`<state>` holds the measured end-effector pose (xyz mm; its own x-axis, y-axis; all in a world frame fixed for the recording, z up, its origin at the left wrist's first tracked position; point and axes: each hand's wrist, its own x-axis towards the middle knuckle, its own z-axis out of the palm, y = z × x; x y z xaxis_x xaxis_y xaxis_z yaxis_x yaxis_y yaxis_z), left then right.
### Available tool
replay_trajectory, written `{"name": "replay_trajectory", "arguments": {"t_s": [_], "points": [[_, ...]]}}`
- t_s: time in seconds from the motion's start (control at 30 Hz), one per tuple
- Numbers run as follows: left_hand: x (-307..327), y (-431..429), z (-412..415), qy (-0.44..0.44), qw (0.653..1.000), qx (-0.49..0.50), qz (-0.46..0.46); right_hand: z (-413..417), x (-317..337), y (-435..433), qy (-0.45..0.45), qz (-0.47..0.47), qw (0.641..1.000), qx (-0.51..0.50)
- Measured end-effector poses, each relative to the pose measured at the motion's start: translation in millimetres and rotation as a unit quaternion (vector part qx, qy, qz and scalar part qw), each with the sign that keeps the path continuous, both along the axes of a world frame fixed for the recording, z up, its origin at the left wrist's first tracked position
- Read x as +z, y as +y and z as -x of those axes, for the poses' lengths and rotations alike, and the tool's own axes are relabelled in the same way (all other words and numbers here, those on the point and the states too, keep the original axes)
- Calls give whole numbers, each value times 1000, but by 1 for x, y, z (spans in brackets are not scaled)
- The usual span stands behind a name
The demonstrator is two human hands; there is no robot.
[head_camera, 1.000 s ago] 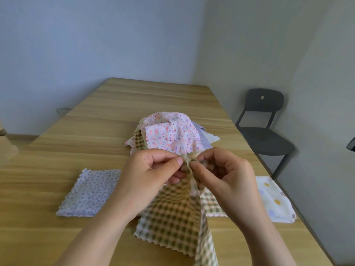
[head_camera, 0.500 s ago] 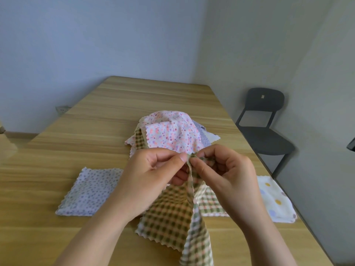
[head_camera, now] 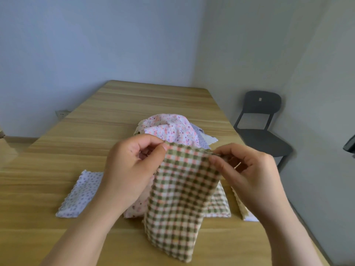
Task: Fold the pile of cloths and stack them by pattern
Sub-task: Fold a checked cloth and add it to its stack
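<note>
Left hand [head_camera: 128, 169] pinches top left corner of checked cloth [head_camera: 178, 198]; right hand [head_camera: 247, 173] pinches top right corner; cloth hangs above table [head_camera: 96, 131], before unfolded pile [head_camera: 171, 129]; folded purple-dotted cloth [head_camera: 80, 192] lies at left.

One camera, up at head height, looking forward and down the bench [head_camera: 146, 104] toward the room's far corner [head_camera: 199, 45]; left hand [head_camera: 132, 169], right hand [head_camera: 249, 175] and checked cloth [head_camera: 180, 198] close under the lens.
</note>
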<state>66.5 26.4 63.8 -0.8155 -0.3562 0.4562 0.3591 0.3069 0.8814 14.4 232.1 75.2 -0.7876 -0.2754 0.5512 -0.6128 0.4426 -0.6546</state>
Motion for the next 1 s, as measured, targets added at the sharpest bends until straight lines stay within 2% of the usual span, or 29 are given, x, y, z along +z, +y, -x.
{"name": "replay_trajectory", "arguments": {"t_s": [0.1,0.33,0.43,0.57,0.77,0.9,1.0], "points": [[5,5,-6,41,998,25,27,-5,6,-1,44,17,999,-13],[23,7,-17,145,969,108,168,-15,33,-4,163,-36,984,-56],[30,7,-18,163,961,133,181,-20,42,-6,192,-13,979,-66],[33,4,-21,169,960,143,171,-24,46,-7,146,17,987,-59],[31,6,-18,131,984,67,99,-22,42,-2,102,-51,992,-54],[31,14,-16,103,986,39,122,-30,44,-3,45,-58,997,-9],[30,22,-15,103,984,23,141,-35,43,-14,33,-44,998,29]]}}
